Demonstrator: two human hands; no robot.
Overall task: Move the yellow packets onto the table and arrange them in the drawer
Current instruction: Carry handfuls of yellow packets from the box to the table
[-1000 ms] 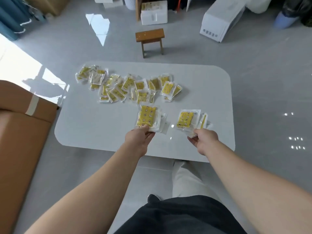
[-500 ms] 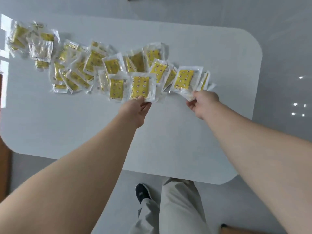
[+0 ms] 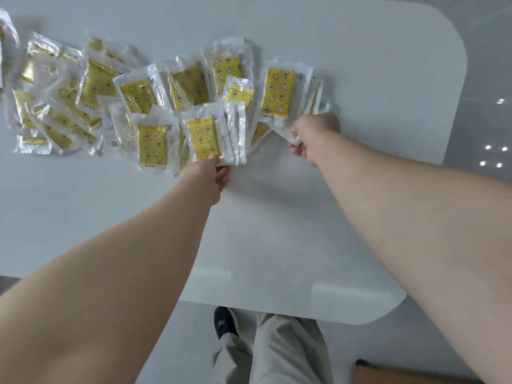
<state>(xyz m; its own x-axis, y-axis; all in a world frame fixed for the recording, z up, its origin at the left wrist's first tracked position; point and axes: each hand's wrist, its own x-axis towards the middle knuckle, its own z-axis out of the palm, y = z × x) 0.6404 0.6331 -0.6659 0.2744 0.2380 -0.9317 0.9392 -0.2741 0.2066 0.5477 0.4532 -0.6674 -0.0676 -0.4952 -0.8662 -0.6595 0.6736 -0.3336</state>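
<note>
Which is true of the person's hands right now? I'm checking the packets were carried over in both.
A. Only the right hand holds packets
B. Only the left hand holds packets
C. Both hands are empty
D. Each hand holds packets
D: the left hand pinches a small stack of yellow packets by the near edge, and the right hand grips another bunch, over the white table.

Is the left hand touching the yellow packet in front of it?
Touching. The head view shows the left hand pinching the near edge of the yellow packet, thumb on top.

Each hand (image 3: 206, 176) (image 3: 314, 137) grips yellow packets (image 3: 205, 138) over table (image 3: 304, 231).
</note>
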